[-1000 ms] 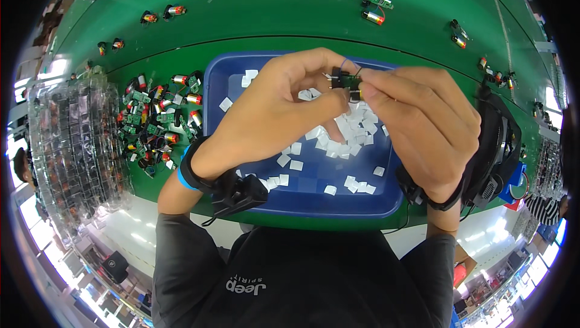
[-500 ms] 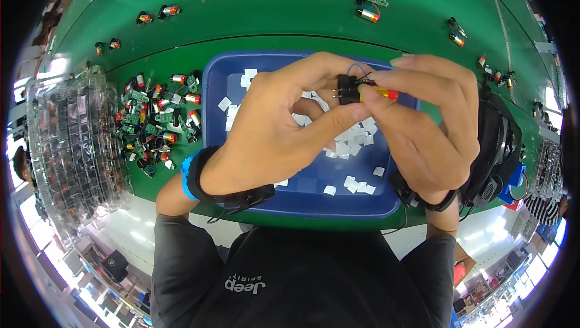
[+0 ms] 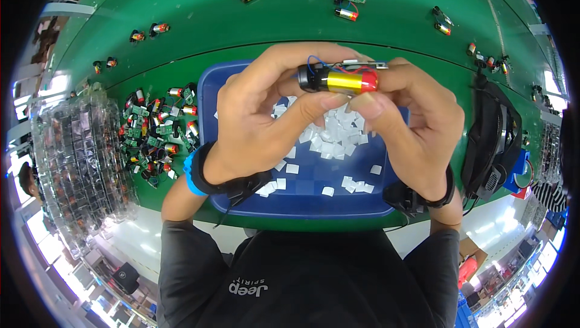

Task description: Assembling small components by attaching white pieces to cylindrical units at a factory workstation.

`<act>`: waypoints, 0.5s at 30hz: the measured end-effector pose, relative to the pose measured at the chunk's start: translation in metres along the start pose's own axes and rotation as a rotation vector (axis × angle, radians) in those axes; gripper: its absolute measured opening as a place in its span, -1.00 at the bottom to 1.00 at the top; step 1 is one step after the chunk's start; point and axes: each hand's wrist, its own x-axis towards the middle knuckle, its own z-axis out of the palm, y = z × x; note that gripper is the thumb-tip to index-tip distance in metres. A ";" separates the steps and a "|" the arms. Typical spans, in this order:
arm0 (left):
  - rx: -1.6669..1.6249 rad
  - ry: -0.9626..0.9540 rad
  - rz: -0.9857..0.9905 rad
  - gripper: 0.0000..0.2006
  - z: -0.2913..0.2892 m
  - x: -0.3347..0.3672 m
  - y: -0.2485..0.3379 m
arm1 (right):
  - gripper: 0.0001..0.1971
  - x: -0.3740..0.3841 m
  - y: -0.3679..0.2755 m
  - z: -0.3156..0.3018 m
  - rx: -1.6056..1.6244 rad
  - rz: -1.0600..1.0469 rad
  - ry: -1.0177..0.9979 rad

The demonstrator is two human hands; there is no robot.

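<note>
Both my hands hold a battery assembly (image 3: 350, 81) above the blue tray (image 3: 302, 200). Its yellow-and-red cylinder lies sideways, with a black cap at the left end, a narrow circuit board along the far side and thin blue and red wires. My left hand (image 3: 257, 119) pinches the capped end between thumb and fingers. At the red end, the thumb and fingers of my right hand (image 3: 423, 131) close on it. Small white square pieces (image 3: 335, 141) lie scattered in the tray beneath, partly hidden by my hands.
Left of the tray is a pile of similar battery assemblies (image 3: 158, 127), beside stacked clear plastic trays (image 3: 84, 165). More assemblies (image 3: 347, 14) lie spaced out across the far green surface (image 3: 199, 2). A black bag (image 3: 492, 135) sits at right, near a blue round object (image 3: 521, 168).
The battery assembly has turned, so its cylinder now lies lengthwise in view with the board behind it. Both hands have shifted slightly left, and the right fingers have folded in.
</note>
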 end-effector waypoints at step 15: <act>0.760 -0.027 0.354 -0.57 -0.007 0.001 0.010 | -0.73 0.008 0.002 0.008 0.462 0.209 0.114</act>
